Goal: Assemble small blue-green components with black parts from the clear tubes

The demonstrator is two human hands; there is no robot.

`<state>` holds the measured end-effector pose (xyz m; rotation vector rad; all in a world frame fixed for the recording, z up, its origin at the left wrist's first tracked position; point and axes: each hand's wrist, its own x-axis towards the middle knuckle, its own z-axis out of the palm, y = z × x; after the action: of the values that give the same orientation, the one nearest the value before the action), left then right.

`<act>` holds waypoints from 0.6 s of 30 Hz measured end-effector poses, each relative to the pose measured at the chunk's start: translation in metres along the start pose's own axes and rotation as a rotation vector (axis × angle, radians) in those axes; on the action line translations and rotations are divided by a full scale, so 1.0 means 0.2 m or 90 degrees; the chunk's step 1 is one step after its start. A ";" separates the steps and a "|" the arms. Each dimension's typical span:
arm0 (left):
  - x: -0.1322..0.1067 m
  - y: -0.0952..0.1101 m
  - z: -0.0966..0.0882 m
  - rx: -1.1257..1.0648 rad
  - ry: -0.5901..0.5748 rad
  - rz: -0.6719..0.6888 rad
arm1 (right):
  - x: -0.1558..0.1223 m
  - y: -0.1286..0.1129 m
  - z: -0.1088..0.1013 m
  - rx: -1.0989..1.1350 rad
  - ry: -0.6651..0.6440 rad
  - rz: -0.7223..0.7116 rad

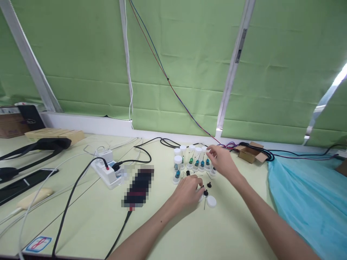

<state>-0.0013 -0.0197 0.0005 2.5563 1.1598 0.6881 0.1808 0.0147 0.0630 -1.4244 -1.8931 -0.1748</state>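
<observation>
Reaching with the right hand (221, 162) across a tight cluster of small clear vials (189, 159), white-capped and upright near the middle of the table (89, 216). Wrist raised, forearm slanting in from five o'clock, fingers (208, 152) drawn close together at the cap of a vial on the cluster's three o'clock edge; impossible to tell whether closed on it or only touching. Resting the left hand (189, 189) palm down at six o'clock of the cluster, forearm coming in from seven o'clock, fingers curled loosely toward a few black pins (209, 185); impossible to tell whether anything sits under the palm. Loose white lid (211, 201) lying flat at four o'clock of that hand. Upright and packed close, probably to keep the contents in and every vial within reach of both hands. Farther off: power strip (107, 170) at nine o'clock, cardboard box (251, 152) at two o'clock, blue cloth (303, 195) at three o'clock.
</observation>
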 end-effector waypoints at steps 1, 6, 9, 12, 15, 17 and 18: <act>0.00 0.00 0.00 0.000 0.002 0.003 | 0.08 0.03 -0.01 -0.019 -0.007 -0.006; -0.01 0.00 0.00 0.005 -0.004 0.005 | 0.43 0.21 -0.01 -0.072 -0.160 -0.001; -0.01 0.00 0.00 0.002 -0.007 0.007 | 0.53 0.27 0.02 -0.062 -0.234 -0.006; -0.02 -0.01 0.01 0.002 -0.008 0.012 | 0.57 0.29 0.04 -0.061 -0.308 -0.013; -0.02 -0.01 0.02 0.009 -0.005 0.017 | 0.60 0.29 0.05 -0.062 -0.368 -0.031; -0.02 -0.01 0.02 0.017 -0.004 0.019 | 0.62 0.30 0.07 -0.065 -0.400 -0.041; -0.02 -0.01 0.02 0.020 -0.005 0.020 | 0.64 0.30 0.08 -0.067 -0.412 -0.043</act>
<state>-0.0032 -0.0206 -0.0043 2.6064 1.1391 0.6723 0.2135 0.1433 0.1128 -1.6158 -2.4807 0.1829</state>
